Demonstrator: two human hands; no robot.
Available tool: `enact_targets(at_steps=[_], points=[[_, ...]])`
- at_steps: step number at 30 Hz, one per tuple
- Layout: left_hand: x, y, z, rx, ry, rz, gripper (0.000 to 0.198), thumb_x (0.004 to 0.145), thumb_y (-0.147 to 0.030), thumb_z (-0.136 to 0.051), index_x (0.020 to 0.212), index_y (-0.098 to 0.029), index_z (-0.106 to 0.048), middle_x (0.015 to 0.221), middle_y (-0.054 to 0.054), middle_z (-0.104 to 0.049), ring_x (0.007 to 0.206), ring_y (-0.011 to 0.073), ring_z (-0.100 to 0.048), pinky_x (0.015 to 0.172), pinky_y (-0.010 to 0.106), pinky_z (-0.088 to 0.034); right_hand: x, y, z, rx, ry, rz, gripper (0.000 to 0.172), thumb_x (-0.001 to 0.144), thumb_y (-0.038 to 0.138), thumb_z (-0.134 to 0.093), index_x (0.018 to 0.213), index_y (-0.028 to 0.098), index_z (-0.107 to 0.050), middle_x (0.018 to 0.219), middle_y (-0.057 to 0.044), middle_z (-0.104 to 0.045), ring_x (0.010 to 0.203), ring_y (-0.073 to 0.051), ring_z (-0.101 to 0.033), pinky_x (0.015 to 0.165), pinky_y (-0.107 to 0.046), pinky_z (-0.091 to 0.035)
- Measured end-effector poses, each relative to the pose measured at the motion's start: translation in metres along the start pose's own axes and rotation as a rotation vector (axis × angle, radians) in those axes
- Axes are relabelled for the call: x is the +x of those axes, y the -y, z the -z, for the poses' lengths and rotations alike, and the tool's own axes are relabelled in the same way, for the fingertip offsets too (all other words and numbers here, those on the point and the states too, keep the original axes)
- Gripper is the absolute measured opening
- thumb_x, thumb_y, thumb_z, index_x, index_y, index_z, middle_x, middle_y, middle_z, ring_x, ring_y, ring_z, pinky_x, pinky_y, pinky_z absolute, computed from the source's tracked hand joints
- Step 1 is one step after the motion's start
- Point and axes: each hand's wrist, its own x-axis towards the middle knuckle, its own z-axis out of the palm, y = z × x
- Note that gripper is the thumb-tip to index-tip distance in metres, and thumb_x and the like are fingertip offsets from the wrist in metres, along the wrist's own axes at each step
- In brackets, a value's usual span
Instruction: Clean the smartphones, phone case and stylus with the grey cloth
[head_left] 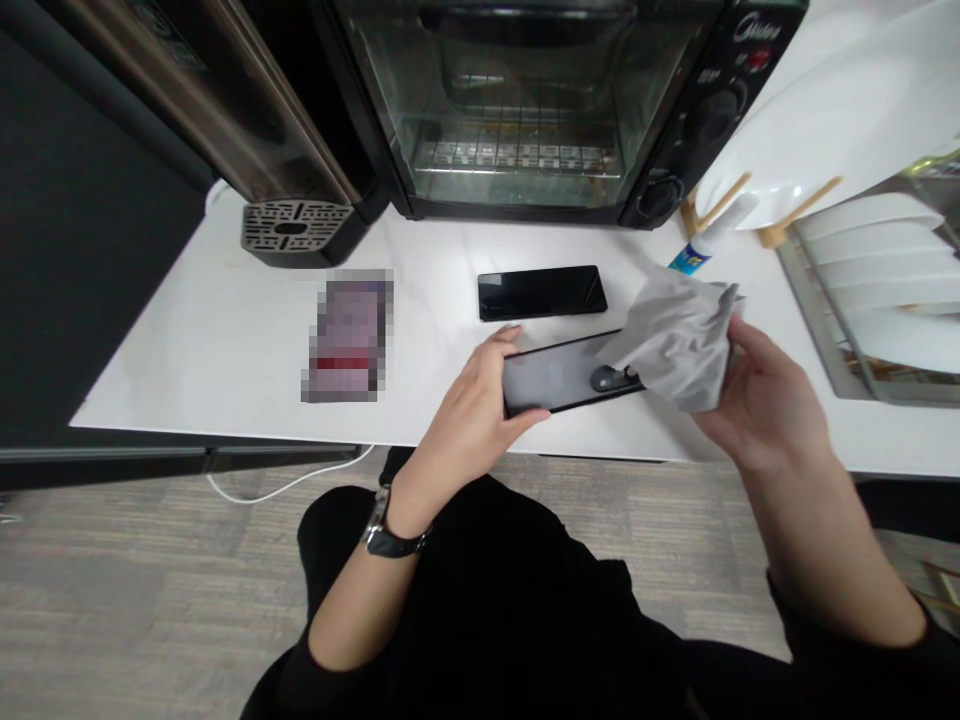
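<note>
My left hand [491, 400] is wrapped round the left end of a grey phone [555, 375], thumb along its near edge. The phone lies back up, its dark camera module toward the right. In my right hand [772, 400] is a crumpled grey cloth [679, 335], held between thumb and fingers; it covers the phone's right end. Whether the cloth presses on the phone I cannot tell. Just behind, a black phone [541, 293] rests on the white counter, screen up. A blurred-out pinkish item [346, 335] lies farther left.
A toaster oven [517, 110] stands at the back of the counter [217, 350], with a metallic machine with a drip tray [296, 228] at its left. A white-and-blue bottle [709, 240] lies behind the cloth. White plates [877, 260] stand in a rack at right.
</note>
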Motion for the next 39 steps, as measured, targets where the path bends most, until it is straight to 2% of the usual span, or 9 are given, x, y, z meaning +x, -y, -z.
enact_targets(at_steps=[7,13,15,20,23,26,29,34,39], points=[[-0.006,0.000,-0.002,-0.192,-0.116,0.100,0.019,0.103,-0.026,-0.064,0.121,-0.024,-0.069,0.113,0.000,-0.082,0.095,0.0179,-0.079,0.086,0.029,-0.062,-0.028,0.025,-0.014,-0.116,-0.163,0.239,0.034,0.104,0.029,-0.049,0.122,0.032,-0.077,0.145,-0.001,-0.070,0.148,-0.029,-0.055,0.129,-0.053,-0.037],[-0.006,-0.005,-0.011,-0.173,-0.144,-0.073,0.028,0.103,-0.018,-0.062,0.126,-0.023,-0.076,0.128,0.002,-0.080,0.116,0.0194,-0.077,0.103,0.029,-0.059,-0.028,0.003,-0.032,-0.466,-0.483,0.819,0.022,0.101,0.021,-0.062,0.111,0.024,-0.081,0.107,-0.003,-0.081,0.105,-0.026,-0.079,0.097,-0.044,-0.063],[-0.006,-0.005,-0.015,-0.133,-0.172,-0.088,0.029,0.103,-0.018,-0.063,0.128,-0.022,-0.076,0.123,0.002,-0.081,0.107,0.0184,-0.080,0.097,0.027,-0.061,-0.028,-0.008,-0.034,-0.673,-0.362,0.852,0.025,0.098,0.017,-0.064,0.116,0.024,-0.080,0.104,-0.003,-0.082,0.096,-0.024,-0.080,0.090,-0.042,-0.065],[-0.008,-0.001,-0.022,0.049,-0.213,-0.168,0.021,0.105,-0.024,-0.060,0.111,-0.016,-0.079,0.094,0.004,-0.084,0.073,0.0160,-0.077,0.070,0.024,-0.057,-0.040,-0.022,-0.064,-0.982,0.177,0.926,0.057,0.101,0.009,-0.051,0.156,0.025,-0.054,0.144,-0.008,-0.071,0.145,-0.032,-0.058,0.126,-0.065,-0.039],[-0.009,0.006,-0.024,0.181,-0.237,-0.215,0.031,0.100,-0.016,-0.055,0.073,-0.016,-0.071,0.066,0.004,-0.073,0.056,0.0171,-0.067,0.056,0.027,-0.047,-0.053,-0.023,-0.090,-1.037,0.327,1.000,0.057,0.102,0.007,-0.048,0.158,0.018,-0.048,0.146,-0.006,-0.071,0.148,-0.022,-0.055,0.136,-0.053,-0.019],[-0.010,0.010,-0.025,0.200,-0.238,-0.237,0.032,0.095,-0.012,-0.055,0.065,-0.018,-0.065,0.061,0.004,-0.070,0.053,0.0176,-0.065,0.054,0.028,-0.045,-0.059,-0.020,-0.099,-1.113,0.452,1.043,0.054,0.102,0.011,-0.050,0.156,0.013,-0.049,0.153,-0.007,-0.064,0.153,-0.017,-0.048,0.137,-0.041,-0.011],[-0.010,0.009,-0.023,0.178,-0.228,-0.200,0.025,0.094,-0.010,-0.056,0.075,-0.017,-0.071,0.070,0.004,-0.076,0.061,0.0183,-0.072,0.059,0.027,-0.051,-0.049,-0.015,-0.078,-1.174,0.421,1.004,0.063,0.101,0.020,-0.056,0.161,0.014,-0.042,0.158,-0.010,-0.059,0.156,-0.023,-0.044,0.136,-0.048,-0.020],[-0.009,0.002,-0.021,0.015,-0.194,-0.175,0.038,0.100,-0.007,-0.056,0.131,-0.023,-0.071,0.125,0.002,-0.081,0.105,0.0170,-0.080,0.090,0.026,-0.061,-0.026,-0.005,-0.032,-1.218,0.125,0.795,0.071,0.098,0.029,-0.061,0.165,0.023,-0.039,0.161,-0.012,-0.056,0.155,-0.034,-0.046,0.128,-0.060,-0.033],[-0.008,0.002,-0.023,0.098,-0.210,-0.159,0.031,0.101,-0.012,-0.056,0.125,-0.020,-0.074,0.116,0.003,-0.083,0.095,0.0168,-0.080,0.083,0.026,-0.060,-0.047,-0.011,-0.064,-1.198,0.172,0.782,0.074,0.100,0.034,-0.062,0.165,0.014,-0.035,0.166,-0.016,-0.048,0.162,-0.032,-0.033,0.134,-0.059,-0.015]])
